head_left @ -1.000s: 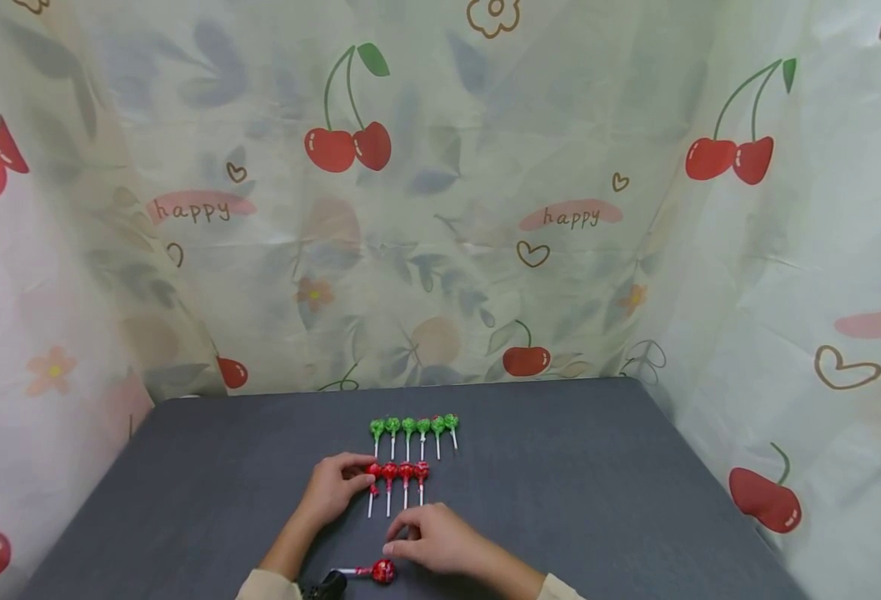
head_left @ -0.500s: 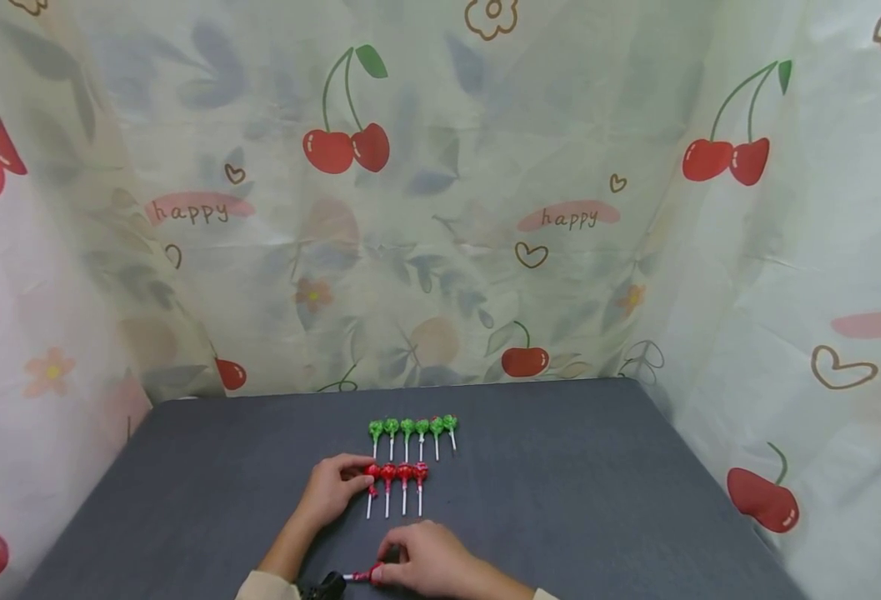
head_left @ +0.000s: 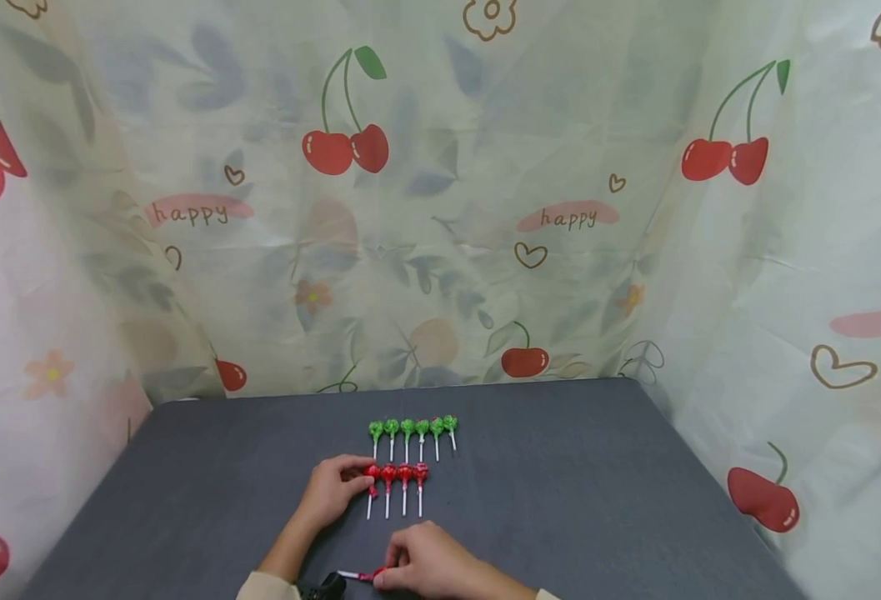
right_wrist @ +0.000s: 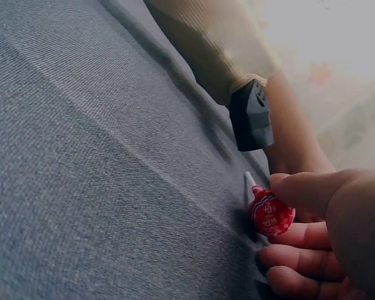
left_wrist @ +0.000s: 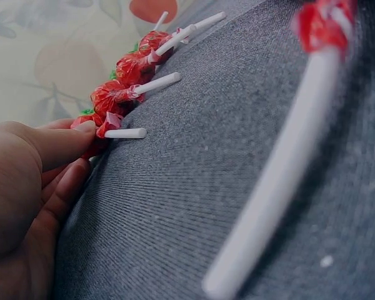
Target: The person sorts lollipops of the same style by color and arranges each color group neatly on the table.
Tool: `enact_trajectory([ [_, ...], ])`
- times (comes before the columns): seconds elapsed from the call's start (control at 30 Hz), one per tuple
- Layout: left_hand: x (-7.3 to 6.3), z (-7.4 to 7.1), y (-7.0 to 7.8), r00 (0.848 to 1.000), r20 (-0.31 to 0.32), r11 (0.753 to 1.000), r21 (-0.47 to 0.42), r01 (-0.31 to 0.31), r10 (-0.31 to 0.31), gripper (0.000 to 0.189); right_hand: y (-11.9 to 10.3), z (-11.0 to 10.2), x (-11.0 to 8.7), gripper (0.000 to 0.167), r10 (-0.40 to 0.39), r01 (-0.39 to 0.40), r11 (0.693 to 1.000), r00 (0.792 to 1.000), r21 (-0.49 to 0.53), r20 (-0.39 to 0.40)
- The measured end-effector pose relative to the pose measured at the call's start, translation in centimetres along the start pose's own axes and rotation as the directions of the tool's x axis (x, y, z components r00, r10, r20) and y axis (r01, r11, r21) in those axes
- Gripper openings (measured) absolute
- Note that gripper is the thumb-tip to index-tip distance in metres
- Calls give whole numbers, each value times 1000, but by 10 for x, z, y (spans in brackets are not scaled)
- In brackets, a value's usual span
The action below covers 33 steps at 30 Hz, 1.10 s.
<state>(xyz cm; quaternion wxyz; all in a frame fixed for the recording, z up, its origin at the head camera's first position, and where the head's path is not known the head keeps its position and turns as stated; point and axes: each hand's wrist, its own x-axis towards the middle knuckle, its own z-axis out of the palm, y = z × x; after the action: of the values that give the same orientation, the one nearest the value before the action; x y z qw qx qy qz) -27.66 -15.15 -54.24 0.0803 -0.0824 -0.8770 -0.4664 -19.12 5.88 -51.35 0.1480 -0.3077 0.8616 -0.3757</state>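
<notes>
My left hand [head_left: 332, 490] pinches the head of the leftmost red lollipop [left_wrist: 106, 127] in a row of several. The red lollipops [head_left: 404, 473] lie side by side on the dark cloth, white sticks toward me. Nearer the front, my right hand [head_left: 432, 560] holds another red lollipop [right_wrist: 270, 214] between thumb and fingers. Its stick points left, toward the left wrist. In the left wrist view, that lollipop's stick [left_wrist: 272, 181] crosses the near right side, its head cut off by the frame.
Behind the red row lies a row of several green lollipops [head_left: 407, 427]. A black device [right_wrist: 251, 119] is strapped to the left wrist. Patterned curtains [head_left: 440, 208] with cherries enclose the dark table [head_left: 598, 467] at the back and both sides.
My right hand has come down toward the near edge and taken hold of the lone red lollipop, which has shifted slightly. The left hand stays on the row's leftmost lollipop.
</notes>
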Motion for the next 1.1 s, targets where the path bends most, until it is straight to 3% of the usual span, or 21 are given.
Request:
enact_trajectory([
  [0.17, 1, 0, 0, 1000, -2, 1000, 4, -5, 5, 23, 1, -5, -2, 19, 42, -42, 996, 999, 80, 6],
  [0.4, 0, 0, 0, 1000, 2, 1000, -11, -4, 4, 23, 4, -15, -4, 21, 16, -8, 997, 995, 77, -100],
  [0.53, 1, 1, -1, 1000, 4, 1000, -9, 3, -3, 23, 5, -25, -4, 21, 32, -19, 993, 993, 115, -117],
  [0.87, 1, 1, -2, 1000, 7, 1000, 1, 11, -11, 23, 19, -55, 2, 18, -48, 55, 998, 977, 29, -209],
  [1.1, 1, 0, -2, 1000, 10, 1000, 3, 10, -10, 24, 22, -64, 3, 16, -93, 96, 995, 945, -8, -313],
])
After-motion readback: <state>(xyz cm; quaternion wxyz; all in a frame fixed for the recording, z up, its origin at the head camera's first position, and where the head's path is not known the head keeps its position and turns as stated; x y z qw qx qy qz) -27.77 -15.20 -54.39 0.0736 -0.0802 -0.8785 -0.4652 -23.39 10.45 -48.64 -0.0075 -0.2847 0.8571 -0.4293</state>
